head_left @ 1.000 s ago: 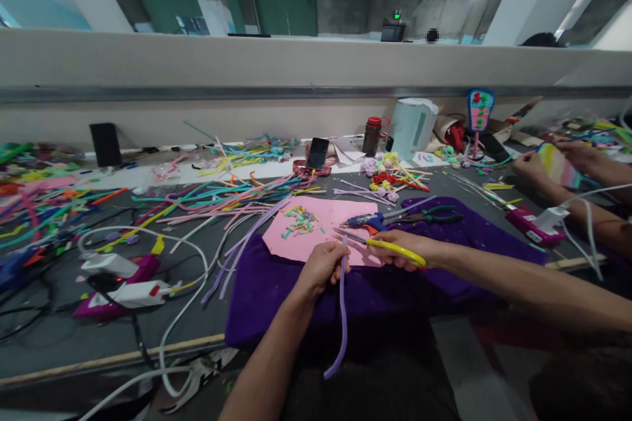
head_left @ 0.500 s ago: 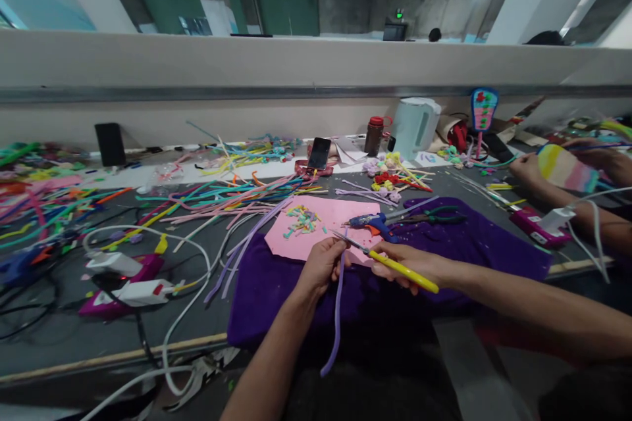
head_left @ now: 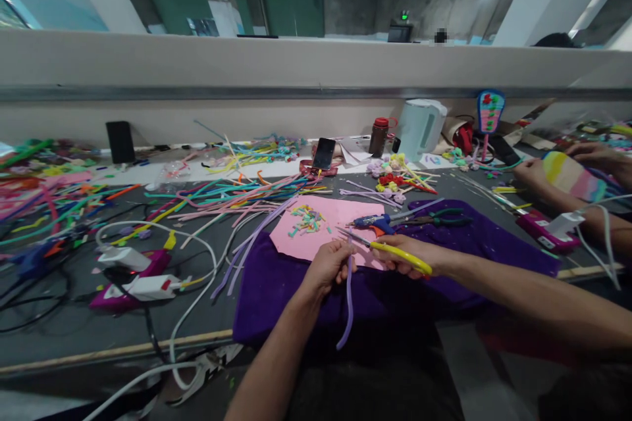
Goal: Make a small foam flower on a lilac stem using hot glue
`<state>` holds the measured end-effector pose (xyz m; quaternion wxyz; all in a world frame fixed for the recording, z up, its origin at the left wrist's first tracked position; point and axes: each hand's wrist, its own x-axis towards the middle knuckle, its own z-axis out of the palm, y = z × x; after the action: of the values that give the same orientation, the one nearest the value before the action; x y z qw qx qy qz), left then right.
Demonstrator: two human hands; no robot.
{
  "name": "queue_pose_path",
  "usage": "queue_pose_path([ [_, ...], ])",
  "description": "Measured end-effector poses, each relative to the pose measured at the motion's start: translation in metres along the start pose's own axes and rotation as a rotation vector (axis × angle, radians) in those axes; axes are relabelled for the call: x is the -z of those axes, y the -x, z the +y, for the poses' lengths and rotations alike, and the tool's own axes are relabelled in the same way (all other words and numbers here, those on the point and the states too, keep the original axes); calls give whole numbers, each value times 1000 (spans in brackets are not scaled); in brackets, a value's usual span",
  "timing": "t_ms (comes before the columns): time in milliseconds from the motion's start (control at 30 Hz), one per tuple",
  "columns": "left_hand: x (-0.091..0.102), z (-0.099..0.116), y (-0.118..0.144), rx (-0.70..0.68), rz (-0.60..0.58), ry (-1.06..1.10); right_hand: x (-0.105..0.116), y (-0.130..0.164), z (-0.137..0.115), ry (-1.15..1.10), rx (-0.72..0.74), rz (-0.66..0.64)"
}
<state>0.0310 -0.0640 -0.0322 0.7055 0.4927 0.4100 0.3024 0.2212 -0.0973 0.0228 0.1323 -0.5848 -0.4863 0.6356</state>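
Left hand [head_left: 330,265] pinching upper end of long lilac fuzzy pipe cleaner [head_left: 347,302], fingers curled tight around it; rest of stem hanging down past near edge of purple felt cloth [head_left: 276,289], tip curving left. Right hand [head_left: 409,256] gripping yellow-handled scissors [head_left: 390,250], fingers closed round handles; blades slightly parted, pointing left, tips just beside top of stem above left hand. Blades touching stem or not: cannot tell. Both hands over cloth, just below pink foam sheet [head_left: 326,227] lying on cloth. Small heap of short multicoloured cut pieces [head_left: 306,219] on sheet. Blue glue gun [head_left: 375,222] at sheet's right edge, green-handled pliers [head_left: 442,217] beside it on cloth. Behind: spread of long coloured pipe cleaners [head_left: 232,194] across grey table [head_left: 74,322], black phone [head_left: 324,153] propped upright, cluster of small fuzzy flowers [head_left: 390,177], brown jar with red lid [head_left: 379,137], pale green kettle [head_left: 419,128]. Left side: magenta glue gun [head_left: 128,283] with white power adapter and white cable [head_left: 197,289] looping toward near edge. Far right: another person's hands [head_left: 530,171] on striped pastel fuzzy panel [head_left: 573,177], second magenta glue gun [head_left: 543,233] near them.
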Motion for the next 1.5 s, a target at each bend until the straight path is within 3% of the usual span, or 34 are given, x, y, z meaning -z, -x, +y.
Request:
queue_pose_path([
  [233, 1, -3, -4, 13, 6, -41, 5, -9, -5, 89, -31, 7],
  [400, 2, -4, -5, 4, 0, -64, 7, -9, 1, 84, 43, 15],
  [600, 1, -1, -2, -47, 47, 53, 12, 11, 10, 18, 129, -3],
  [800, 1, 2, -1, -81, 52, 122, 0, 30, 14, 86, 130, 25],
  [1100, 1, 1, -1, -29, 37, 50, -14, 13, 9, 33, 91, -10],
  [1367, 3, -1, -2, -14, 2, -47, -3, 2, 3, -15, -33, 4],
  [1500, 4, -2, -3, 4, 1, -106, 0, -3, 1, 8, 10, 19],
])
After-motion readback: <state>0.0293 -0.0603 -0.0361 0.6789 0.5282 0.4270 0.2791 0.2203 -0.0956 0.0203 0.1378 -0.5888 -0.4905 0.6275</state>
